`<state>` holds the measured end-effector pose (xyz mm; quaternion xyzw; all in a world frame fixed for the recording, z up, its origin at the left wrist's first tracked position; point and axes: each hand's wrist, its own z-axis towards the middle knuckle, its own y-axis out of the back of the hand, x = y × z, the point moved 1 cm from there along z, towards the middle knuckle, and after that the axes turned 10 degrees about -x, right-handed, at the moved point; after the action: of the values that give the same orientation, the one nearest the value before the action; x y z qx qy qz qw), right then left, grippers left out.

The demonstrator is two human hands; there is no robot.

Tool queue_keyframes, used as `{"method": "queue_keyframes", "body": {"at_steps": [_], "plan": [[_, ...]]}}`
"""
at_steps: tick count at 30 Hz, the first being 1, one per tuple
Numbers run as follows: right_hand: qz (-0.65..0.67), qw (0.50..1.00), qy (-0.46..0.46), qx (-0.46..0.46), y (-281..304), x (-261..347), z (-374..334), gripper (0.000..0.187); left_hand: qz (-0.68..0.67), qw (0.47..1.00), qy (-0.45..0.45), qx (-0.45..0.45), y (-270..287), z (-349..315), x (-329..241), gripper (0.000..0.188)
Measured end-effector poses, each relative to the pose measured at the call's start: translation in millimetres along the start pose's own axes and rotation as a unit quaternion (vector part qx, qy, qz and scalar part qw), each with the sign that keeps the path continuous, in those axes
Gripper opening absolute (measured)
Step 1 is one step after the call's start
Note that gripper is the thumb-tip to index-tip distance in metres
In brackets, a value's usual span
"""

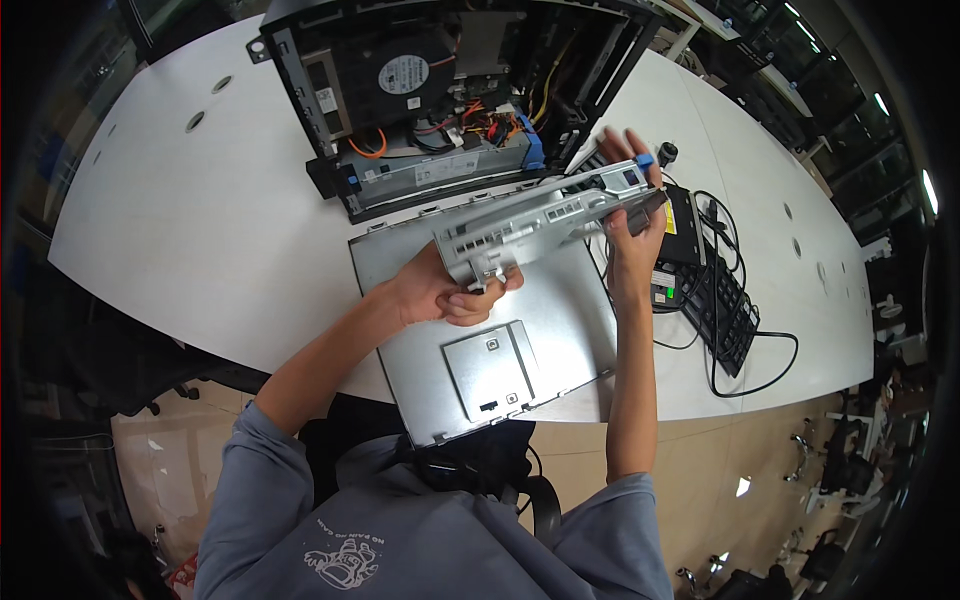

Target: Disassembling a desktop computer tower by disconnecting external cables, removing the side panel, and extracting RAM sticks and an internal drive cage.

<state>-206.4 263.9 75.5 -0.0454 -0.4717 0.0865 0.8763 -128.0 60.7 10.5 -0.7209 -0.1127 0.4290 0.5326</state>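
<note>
A silver metal drive cage (545, 225) with slotted sides is held tilted above a computer side panel (400, 290), its right end raised. My left hand (440, 290) is closed around its lower left end. At the other end, my right hand (638, 230) has its thumb pressed against a dark part below the cage, while the fingers reach up behind a blue tab. Most of that dark part is covered by the hand and cage. Beyond stands the open computer case (590, 110), with a fan (405, 75), wires and a metal power supply (430, 170) showing.
The side panel lies flat on the white table (190, 230), reaching past its near edge. To the right are a black keyboard (735, 320), a loose black cable (775, 385), a black drive (684, 225) and a small black cylinder (667, 153).
</note>
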Motion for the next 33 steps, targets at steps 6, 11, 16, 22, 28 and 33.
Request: {"method": "queue_keyframes", "body": {"at_steps": [6, 11, 16, 22, 28, 33], "plan": [[0.020, 0.993, -0.101, -0.053, 1, 0, -6, 0.041, 0.136, 0.990, -0.010, -0.032, -24, -8, -14, 0.072], [0.017, 0.984, -0.162, -0.077, -4, 0, -7, 0.035, 0.066, 0.996, -0.034, 0.046, -12, -8, -14, 0.061], [-0.053, 0.982, -0.154, -0.093, 2, 1, -6, 0.026, 0.066, 0.997, -0.033, 0.033, -18, -1, -11, 0.064], [-0.024, 0.978, -0.183, -0.096, -5, -3, -8, 0.033, 0.054, 0.995, -0.078, 0.022, -11, -7, -12, 0.060], [-0.044, 0.979, -0.178, -0.087, -5, 6, -6, 0.033, 0.024, 0.996, -0.067, -0.058, -13, -5, -13, 0.063], [-0.037, 0.978, -0.186, -0.092, 1, -3, -6, 0.033, 0.094, 0.993, -0.069, -0.035, -17, -2, -15, 0.063]]}}
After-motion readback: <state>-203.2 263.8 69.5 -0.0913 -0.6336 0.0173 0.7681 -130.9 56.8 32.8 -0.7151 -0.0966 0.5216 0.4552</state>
